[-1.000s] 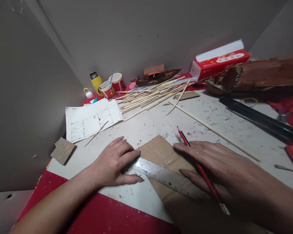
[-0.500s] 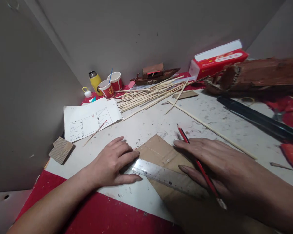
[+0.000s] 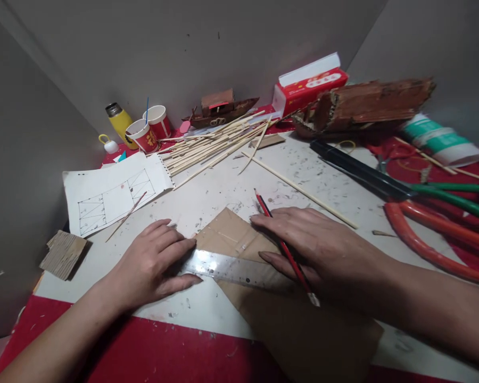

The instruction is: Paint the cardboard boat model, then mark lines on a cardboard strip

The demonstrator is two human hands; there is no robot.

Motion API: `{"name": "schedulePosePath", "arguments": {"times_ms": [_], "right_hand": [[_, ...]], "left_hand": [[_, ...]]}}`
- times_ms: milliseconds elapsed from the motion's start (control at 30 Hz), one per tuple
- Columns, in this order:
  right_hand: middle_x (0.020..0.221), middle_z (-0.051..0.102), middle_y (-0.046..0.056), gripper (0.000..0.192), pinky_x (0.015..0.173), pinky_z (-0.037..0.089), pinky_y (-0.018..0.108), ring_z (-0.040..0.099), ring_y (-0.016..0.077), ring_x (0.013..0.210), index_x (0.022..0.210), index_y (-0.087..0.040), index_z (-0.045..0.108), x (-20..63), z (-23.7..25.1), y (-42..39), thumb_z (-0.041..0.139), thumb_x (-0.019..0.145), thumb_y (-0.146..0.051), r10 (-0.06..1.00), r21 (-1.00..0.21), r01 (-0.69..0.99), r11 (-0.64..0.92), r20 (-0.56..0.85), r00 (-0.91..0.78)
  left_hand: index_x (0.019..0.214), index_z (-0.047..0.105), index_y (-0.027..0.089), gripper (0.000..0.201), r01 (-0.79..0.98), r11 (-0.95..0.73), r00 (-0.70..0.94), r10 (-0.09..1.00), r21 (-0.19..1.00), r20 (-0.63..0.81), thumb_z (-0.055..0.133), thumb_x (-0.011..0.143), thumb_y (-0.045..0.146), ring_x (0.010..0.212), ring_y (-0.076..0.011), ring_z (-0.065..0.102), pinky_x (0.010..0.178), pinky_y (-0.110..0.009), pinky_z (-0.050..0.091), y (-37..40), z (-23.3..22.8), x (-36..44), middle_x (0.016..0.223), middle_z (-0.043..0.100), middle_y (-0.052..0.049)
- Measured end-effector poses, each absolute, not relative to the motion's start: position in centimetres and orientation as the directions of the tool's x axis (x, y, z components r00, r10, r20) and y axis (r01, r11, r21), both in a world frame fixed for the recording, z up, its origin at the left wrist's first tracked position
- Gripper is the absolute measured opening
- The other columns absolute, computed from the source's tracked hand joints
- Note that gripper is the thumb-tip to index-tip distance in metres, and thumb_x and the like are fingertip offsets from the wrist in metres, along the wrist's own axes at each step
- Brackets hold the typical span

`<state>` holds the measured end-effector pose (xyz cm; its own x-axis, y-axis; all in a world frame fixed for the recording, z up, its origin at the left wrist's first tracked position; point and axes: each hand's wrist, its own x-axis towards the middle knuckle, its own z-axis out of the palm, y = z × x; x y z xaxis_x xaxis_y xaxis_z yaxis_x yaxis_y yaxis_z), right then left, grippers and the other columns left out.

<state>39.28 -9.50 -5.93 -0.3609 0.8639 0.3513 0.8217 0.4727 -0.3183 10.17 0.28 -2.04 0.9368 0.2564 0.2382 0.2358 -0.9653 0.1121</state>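
Observation:
A clear ruler (image 3: 219, 264) lies across a piece of brown cardboard (image 3: 311, 338). My left hand (image 3: 149, 263) grips the ruler's left end, thumb below the ruler and fingers along its upper edge. Over the ruler's right part rests my right hand (image 3: 329, 247), which holds a red and black pencil (image 3: 289, 259) slanted between thumb and fingers, its point facing away from me. The ruler's right end is hidden under that hand. A strip of clear tape (image 3: 243, 244) seems to lie on the cardboard above the ruler.
Behind the hands lie a paper with a drawing (image 3: 115, 197), a pile of wooden sticks (image 3: 211, 143) and a lone stick (image 3: 303, 191). Large orange-handled shears (image 3: 399, 229) and a brown model boat (image 3: 375, 106) are at right. Two paper cups (image 3: 143, 135) and a yellow bottle (image 3: 122, 125) stand at back left.
The camera view has turned right, bringing the shears' handles and a green and white roll into sight. Both hands keep nearly the same place on the ruler and cardboard.

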Motion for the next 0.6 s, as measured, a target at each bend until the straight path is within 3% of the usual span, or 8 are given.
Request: {"name": "schedulePosePath", "arguments": {"times_ms": [200, 300, 467, 600], "right_hand": [[0.104, 0.071, 0.017, 0.030, 0.078, 0.055, 0.040, 0.068, 0.0262, 0.090, 0.118, -0.012, 0.061, 39.3, -5.5, -9.4, 0.051, 0.093, -0.026, 0.864, -0.288, 0.834, 0.470, 0.343, -0.369], [0.103, 0.072, 0.018, 0.031, 0.077, 0.055, 0.041, 0.069, 0.0272, 0.091, 0.119, -0.010, 0.061, 39.4, -5.5, -9.4, 0.050, 0.094, -0.025, 0.848, -0.277, 0.830, 0.483, 0.383, -0.366], [0.097, 0.073, 0.017, 0.032, 0.074, 0.057, 0.039, 0.070, 0.0274, 0.089, 0.117, -0.007, 0.062, 39.6, -5.7, -9.3, 0.051, 0.095, -0.026, 0.823, -0.271, 0.824, 0.498, 0.445, -0.352], [0.097, 0.073, 0.018, 0.032, 0.073, 0.058, 0.040, 0.071, 0.0282, 0.089, 0.117, -0.005, 0.062, 39.7, -5.7, -9.2, 0.050, 0.096, -0.026, 0.810, -0.261, 0.821, 0.507, 0.471, -0.350]], "left_hand": [[0.117, 0.061, 0.016, 0.040, 0.267, -0.936, 0.935, 0.309, 0.228, 0.175, 0.065, 0.089, 0.044, 0.086, -0.0226, 0.065, 0.079, -0.038, 0.052, -0.1, -1.4, 10.2, 0.092, 0.070, -0.009], [0.111, 0.064, 0.019, 0.036, 0.358, -0.853, 0.917, 0.398, 0.381, 0.030, 0.068, 0.087, 0.045, 0.081, -0.0192, 0.064, 0.072, -0.031, 0.051, -0.5, -0.7, 10.0, 0.092, 0.068, -0.007], [0.081, 0.061, 0.018, 0.023, 0.554, -0.475, 0.820, 0.455, 0.683, -0.348, 0.066, 0.088, 0.039, 0.057, -0.0092, 0.046, 0.052, -0.019, 0.037, -0.4, 1.3, 9.3, 0.066, 0.053, 0.004], [0.076, 0.060, 0.017, 0.026, 0.546, -0.179, 0.719, 0.601, 0.819, -0.348, 0.063, 0.091, 0.038, 0.055, -0.0075, 0.043, 0.050, -0.018, 0.035, 0.7, 2.0, 8.3, 0.063, 0.050, 0.003]]}}
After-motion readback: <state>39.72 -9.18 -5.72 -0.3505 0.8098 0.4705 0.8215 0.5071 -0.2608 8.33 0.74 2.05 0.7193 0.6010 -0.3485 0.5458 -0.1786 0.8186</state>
